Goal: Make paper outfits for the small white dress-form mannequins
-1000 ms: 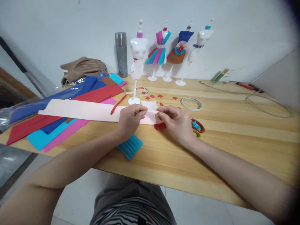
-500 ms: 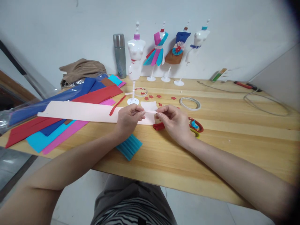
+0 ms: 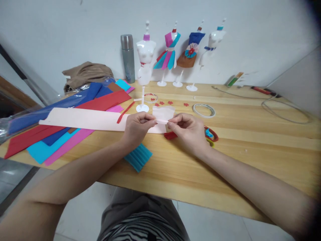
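A small pale pink paper piece [image 3: 163, 112] is stretched between my two hands, its near edge folded into a narrow strip. My left hand [image 3: 139, 129] pinches the left end of that fold, and my right hand [image 3: 188, 130] pinches the right end. Beneath them lies a long pale pink paper strip [image 3: 85, 118]. A pleated teal paper piece [image 3: 138, 158] rests on the table below my left wrist. Scissors with red handles [image 3: 214, 134] are partly hidden behind my right hand. A thin red strip [image 3: 125, 112] lies across the long pink one.
Coloured papers [image 3: 60, 134] spread over the left of the wooden table [image 3: 225, 174]. At the back stand a bare white mannequin [image 3: 145, 53], several others and a grey flask [image 3: 128, 62]. A tape roll [image 3: 204, 110], small red flowers [image 3: 186, 104] and a cable [image 3: 283, 118] lie farther right.
The small pink paper has been raised slightly and its far part now stands up more. Both hands have shifted a little to the right, still pinching its near edge.
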`<state>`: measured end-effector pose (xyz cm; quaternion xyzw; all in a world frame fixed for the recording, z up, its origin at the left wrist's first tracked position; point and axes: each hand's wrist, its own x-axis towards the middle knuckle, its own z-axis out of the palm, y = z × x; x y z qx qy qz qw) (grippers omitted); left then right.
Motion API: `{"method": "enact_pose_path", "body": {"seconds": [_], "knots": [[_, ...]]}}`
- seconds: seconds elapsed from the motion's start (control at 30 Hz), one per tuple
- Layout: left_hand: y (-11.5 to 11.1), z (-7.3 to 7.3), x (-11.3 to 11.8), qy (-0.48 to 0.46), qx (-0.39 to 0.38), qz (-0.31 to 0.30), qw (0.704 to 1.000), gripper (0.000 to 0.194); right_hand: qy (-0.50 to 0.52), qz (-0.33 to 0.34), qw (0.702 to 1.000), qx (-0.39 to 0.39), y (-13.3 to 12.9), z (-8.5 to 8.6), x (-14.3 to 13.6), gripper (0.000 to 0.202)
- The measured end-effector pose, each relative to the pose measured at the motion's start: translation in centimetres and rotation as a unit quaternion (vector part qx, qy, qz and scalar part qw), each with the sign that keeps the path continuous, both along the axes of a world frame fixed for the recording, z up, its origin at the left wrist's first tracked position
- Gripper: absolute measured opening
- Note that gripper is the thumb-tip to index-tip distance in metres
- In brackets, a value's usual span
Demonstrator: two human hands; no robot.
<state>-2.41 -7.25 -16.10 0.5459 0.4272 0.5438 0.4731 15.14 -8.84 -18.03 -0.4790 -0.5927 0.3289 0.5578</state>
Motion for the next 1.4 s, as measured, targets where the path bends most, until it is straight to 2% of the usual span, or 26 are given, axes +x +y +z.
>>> {"method": "enact_pose_path", "body": {"seconds": [0.23,0.47,0.9,1.13,1.4], "knots": [[0.0,0.1,-0.1,0.021,0.001,-0.007,1.000,0.008,-0.010,-0.008,1.000,0.005,0.0,0.0,0.0,0.011],[-0.4,0.1,0.0,-0.014,-0.049,-0.038,0.998,0.012,-0.009,-0.011,1.000,0.018,0.0,-0.3,0.1,0.009],[0.1,0.0,-0.1,0.000,-0.026,-0.026,0.999,0.011,0.010,-0.010,1.000,-0.028,0.0,-0.4,0.0,0.014],[0.4,-0.2,-0.3,0.025,-0.005,-0.035,0.999,0.006,-0.014,0.011,1.000,0.019,-0.2,-0.1,0.0,0.012],[0.7,-0.3,-0.6,0.056,0.012,-0.039,0.998,0.007,-0.030,0.017,0.999,0.027,0.1,-0.5,0.3,0.018]]}}
